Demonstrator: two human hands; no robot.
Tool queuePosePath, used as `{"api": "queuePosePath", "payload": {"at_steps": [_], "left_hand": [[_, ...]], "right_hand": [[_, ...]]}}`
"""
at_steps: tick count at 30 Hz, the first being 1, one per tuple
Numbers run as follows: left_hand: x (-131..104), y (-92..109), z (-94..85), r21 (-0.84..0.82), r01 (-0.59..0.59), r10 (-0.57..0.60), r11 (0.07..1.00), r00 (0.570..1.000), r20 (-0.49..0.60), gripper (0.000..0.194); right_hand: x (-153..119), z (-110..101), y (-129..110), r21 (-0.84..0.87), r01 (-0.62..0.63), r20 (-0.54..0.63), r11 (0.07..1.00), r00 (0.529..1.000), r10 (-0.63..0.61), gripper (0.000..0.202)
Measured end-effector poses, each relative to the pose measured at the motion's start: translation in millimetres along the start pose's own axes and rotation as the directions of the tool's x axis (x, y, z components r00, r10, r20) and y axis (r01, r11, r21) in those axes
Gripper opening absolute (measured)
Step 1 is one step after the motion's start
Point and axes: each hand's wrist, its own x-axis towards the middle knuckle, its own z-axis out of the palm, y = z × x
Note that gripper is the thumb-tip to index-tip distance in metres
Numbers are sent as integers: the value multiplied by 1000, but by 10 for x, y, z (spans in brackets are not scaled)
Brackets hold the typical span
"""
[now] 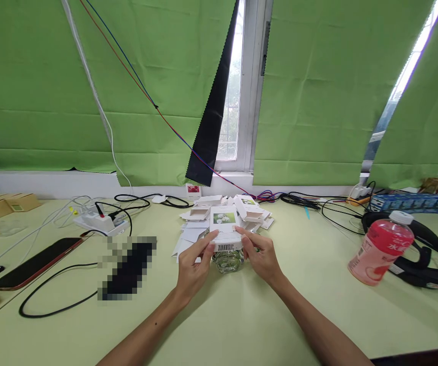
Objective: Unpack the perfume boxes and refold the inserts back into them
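Between my two hands I hold a small white cardboard box [223, 235] with a green picture of white flowers and a barcode on its near edge. My left hand [197, 264] pinches its left side, and my right hand [260, 254] grips its right side. Directly under the box stands a clear glass jar [227, 263], mostly covered from above; whether the two touch, I cannot tell. Behind lies a pile of white cartons [198, 213], some with open ends and some looking flat.
Left are a power strip [102, 221], a phone [38, 263], cables and brown boxes [7, 205]. On the right stand a pink drink bottle [382, 249], a black headset [420, 269] and a blue box [415, 203]. A green curtain [318, 101] hangs behind the table [303, 325].
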Motion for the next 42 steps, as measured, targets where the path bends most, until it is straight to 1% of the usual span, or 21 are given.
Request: {"api": "queuePosePath", "payload": {"at_steps": [4,10,14,16,19,22,27,30,32,35,38,42], "left_hand": [[-19,-28,2,-20,55,-55,998,998,17,36],[-8,33,-5,-118,206,-195,971,976,100,46],[18,69,-2,-184,261,-241,947,962,125,50],[29,62,-2,-219,292,-267,931,954,139,50],[41,26,-8,-234,328,-305,915,943,131,49],[52,-11,-19,-213,328,-313,920,944,101,51],[75,-23,-19,-201,240,-239,950,971,30,51],[75,0,-11,-239,255,-254,937,967,36,50],[63,26,-9,-237,283,-274,929,959,70,49],[32,68,-8,-205,287,-258,936,953,157,51],[-2,95,-3,-182,252,-206,950,949,240,54],[-19,103,-3,-119,196,-154,973,944,292,56]], "right_hand": [[2,11,-4,24,-25,1,999,1000,25,38],[12,15,-37,61,-47,-1,997,999,47,40],[4,8,-41,112,-42,26,993,999,40,50],[-4,3,-41,121,-25,37,992,999,21,56],[-16,-6,-48,114,11,49,993,999,-17,64],[-24,-11,-66,106,38,89,994,995,-47,73],[-33,-6,-108,77,49,150,996,987,-61,85],[-34,-4,-109,73,45,171,996,984,-57,87],[-34,-3,-98,74,32,167,997,985,-45,84],[-33,0,-84,65,-4,106,998,994,-2,69],[-30,-6,-94,75,-24,38,997,999,21,54],[-22,-46,-112,68,10,32,998,999,-13,40]]}}
